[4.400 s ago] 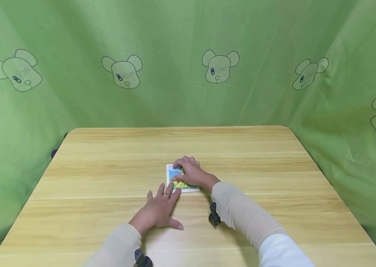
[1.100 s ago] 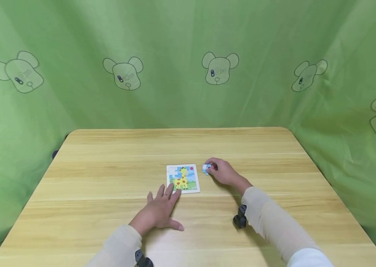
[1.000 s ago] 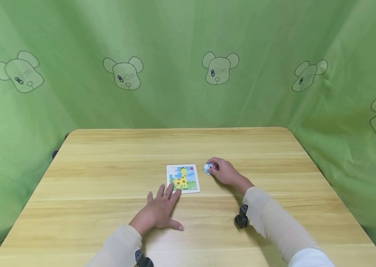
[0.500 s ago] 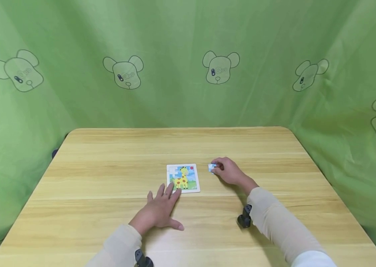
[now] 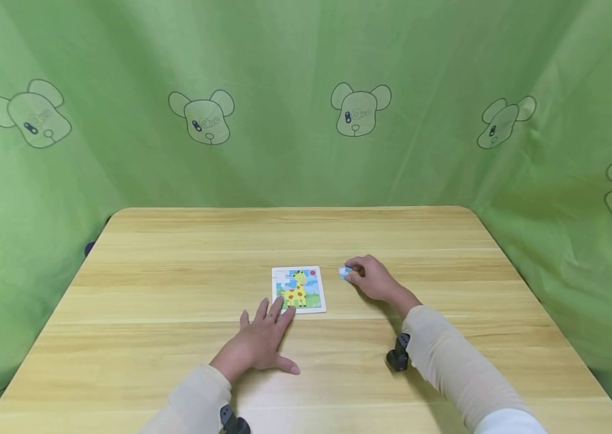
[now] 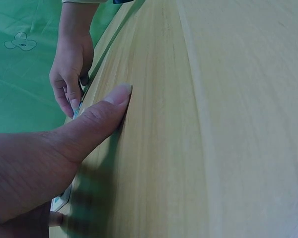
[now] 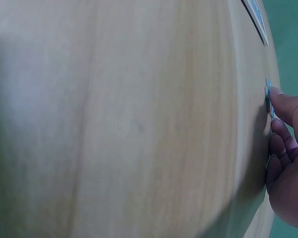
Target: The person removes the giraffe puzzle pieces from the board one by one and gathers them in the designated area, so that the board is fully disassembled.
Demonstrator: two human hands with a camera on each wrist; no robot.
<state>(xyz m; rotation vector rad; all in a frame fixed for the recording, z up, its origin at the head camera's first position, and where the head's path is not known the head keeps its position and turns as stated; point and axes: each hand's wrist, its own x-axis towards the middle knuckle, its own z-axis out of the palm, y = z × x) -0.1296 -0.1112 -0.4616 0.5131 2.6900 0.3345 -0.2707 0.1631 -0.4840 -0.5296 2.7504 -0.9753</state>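
A small jigsaw puzzle [image 5: 313,296] in a white frame lies on the table, picturing a yellow giraffe with red spots. At its upper left a blank white gap [image 5: 282,277] shows. My left hand [image 5: 258,345] lies with fingers spread, its fingertips on the puzzle's lower left corner and its thumb out to the side. To the right of the puzzle, my right hand [image 5: 373,280] pinches a blue and white puzzle piece [image 5: 343,273] between thumb and fingers, close over the table. In the right wrist view the thumb [image 7: 283,104] presses on that piece, which is seen edge-on.
The wood-grain table [image 5: 175,259] has rounded far corners. Green curtains [image 5: 278,169] printed with bear outlines hang behind it and at both sides. A black wrist camera [image 5: 398,354] sits under the right forearm, another [image 5: 234,421] by the left sleeve.
My right hand was over the puzzle; a piece has come out of its upper left, and the hand has carried it right, away from the frame. The left hand has stayed put.
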